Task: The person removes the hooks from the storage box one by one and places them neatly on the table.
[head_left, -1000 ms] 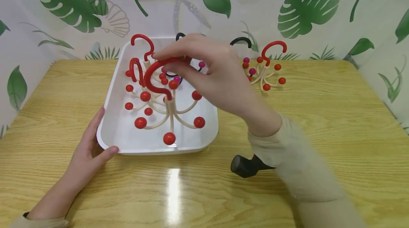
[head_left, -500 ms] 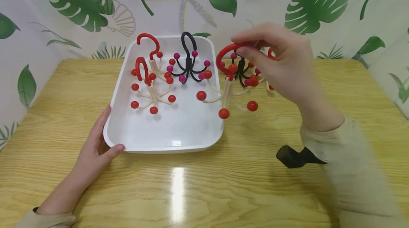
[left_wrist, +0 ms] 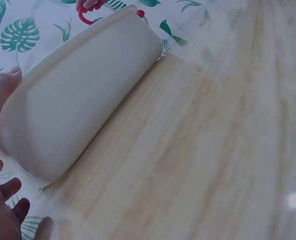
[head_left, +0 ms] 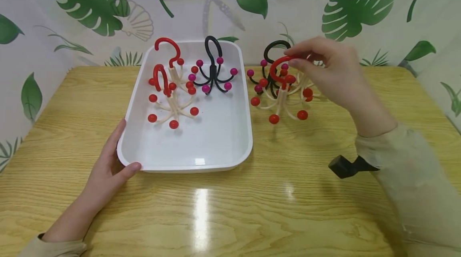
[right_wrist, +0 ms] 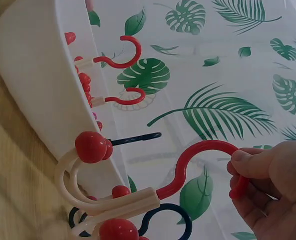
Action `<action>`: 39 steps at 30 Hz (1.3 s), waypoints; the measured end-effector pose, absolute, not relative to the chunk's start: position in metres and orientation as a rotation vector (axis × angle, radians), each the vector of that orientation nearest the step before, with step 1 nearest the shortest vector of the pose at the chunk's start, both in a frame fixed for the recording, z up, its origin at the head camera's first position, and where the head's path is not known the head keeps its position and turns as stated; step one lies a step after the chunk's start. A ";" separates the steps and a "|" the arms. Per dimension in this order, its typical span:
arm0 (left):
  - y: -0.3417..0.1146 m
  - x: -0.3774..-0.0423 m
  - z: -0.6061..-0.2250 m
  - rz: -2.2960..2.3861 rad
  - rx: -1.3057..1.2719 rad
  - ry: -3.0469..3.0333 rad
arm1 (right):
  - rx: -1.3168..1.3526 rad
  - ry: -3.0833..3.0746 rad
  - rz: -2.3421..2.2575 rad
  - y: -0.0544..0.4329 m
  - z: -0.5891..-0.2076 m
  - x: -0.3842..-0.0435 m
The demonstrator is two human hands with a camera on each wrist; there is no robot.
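Observation:
My right hand (head_left: 325,71) pinches the red hook of a red-and-cream multi-arm hook hanger (head_left: 282,97) with red ball tips, upright just right of the white tray (head_left: 187,149). Whether its lowest balls touch the table, I cannot tell. The right wrist view shows the thumb and fingers on the hook's curved end. My left hand (head_left: 108,173) rests at the tray's front left corner, thumb (left_wrist: 5,85) on the rim and other fingers spread along the outside. Inside the tray stand two red-and-cream hangers, one in front (head_left: 173,105) and one behind (head_left: 173,73), and a black hanger (head_left: 212,73) with magenta balls.
Behind the held hanger, a black hanger (head_left: 277,45) with magenta balls stands on the wooden table (head_left: 234,209). Another cream-armed hanger (head_left: 302,83) is partly hidden by my right hand. A leaf-patterned backdrop (head_left: 288,1) rises behind the table.
The red-and-cream hanger in my right hand has moved from over the tray rightward and down beside its right edge. My left hand stays at the tray's corner.

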State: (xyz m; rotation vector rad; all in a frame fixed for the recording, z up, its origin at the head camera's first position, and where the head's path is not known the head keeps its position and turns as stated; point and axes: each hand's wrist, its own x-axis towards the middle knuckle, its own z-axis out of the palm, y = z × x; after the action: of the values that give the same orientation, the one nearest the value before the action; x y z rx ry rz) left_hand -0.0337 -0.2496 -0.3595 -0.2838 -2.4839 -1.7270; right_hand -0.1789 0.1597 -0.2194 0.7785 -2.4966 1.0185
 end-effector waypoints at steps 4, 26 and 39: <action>-0.250 -0.033 -0.360 -1.709 -0.271 -2.499 | 0.754 -2.542 1.036 0.161 -0.228 -0.186; -0.249 -0.033 -0.359 -1.668 -0.266 -2.514 | 0.649 -2.678 1.055 0.156 -0.251 -0.195; -0.250 -0.034 -0.360 -1.668 -0.278 -2.504 | 0.618 -2.712 1.063 0.156 -0.253 -0.196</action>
State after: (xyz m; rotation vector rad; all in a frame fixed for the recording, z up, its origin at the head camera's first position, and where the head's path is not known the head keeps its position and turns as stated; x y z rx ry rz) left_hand -0.0336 -0.2495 -0.3595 -0.2782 -2.5039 -1.6681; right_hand -0.1964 0.1560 -0.2529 0.6178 -2.7122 1.0633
